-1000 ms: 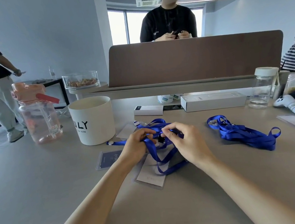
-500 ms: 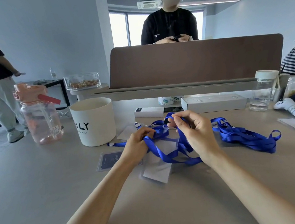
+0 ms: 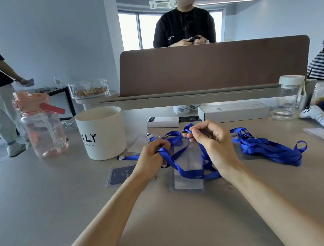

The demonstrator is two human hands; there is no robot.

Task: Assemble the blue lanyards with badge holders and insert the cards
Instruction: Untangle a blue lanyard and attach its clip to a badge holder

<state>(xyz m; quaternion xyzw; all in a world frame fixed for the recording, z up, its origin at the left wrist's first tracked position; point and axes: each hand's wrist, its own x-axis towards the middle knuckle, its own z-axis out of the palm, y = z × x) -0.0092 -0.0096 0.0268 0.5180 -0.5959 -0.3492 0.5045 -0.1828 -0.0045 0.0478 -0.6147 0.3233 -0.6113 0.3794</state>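
A blue lanyard (image 3: 185, 173) loops over the table between my hands. My left hand (image 3: 153, 158) grips its strap on the left side. My right hand (image 3: 210, 143) is raised a little and pinches the lanyard's clip end near its fingertips. A clear badge holder (image 3: 189, 168) hangs from that end, with its lower edge on the table. A dark blue card in a sleeve (image 3: 120, 175) lies flat to the left of my left hand. A second bundle of blue lanyards (image 3: 270, 146) lies to the right.
A white cup (image 3: 101, 132) and a pink water bottle (image 3: 41, 125) stand at the left. Two white boxes (image 3: 233, 112), a glass jar (image 3: 288, 97) and a clear sleeve (image 3: 321, 134) sit behind and right. A brown divider (image 3: 211, 65) runs across; people stand beyond.
My right hand has lifted the lanyard's clip end up and away from me. The clear badge holder has swung from tilted to nearly straight under it. My left hand has kept its hold.
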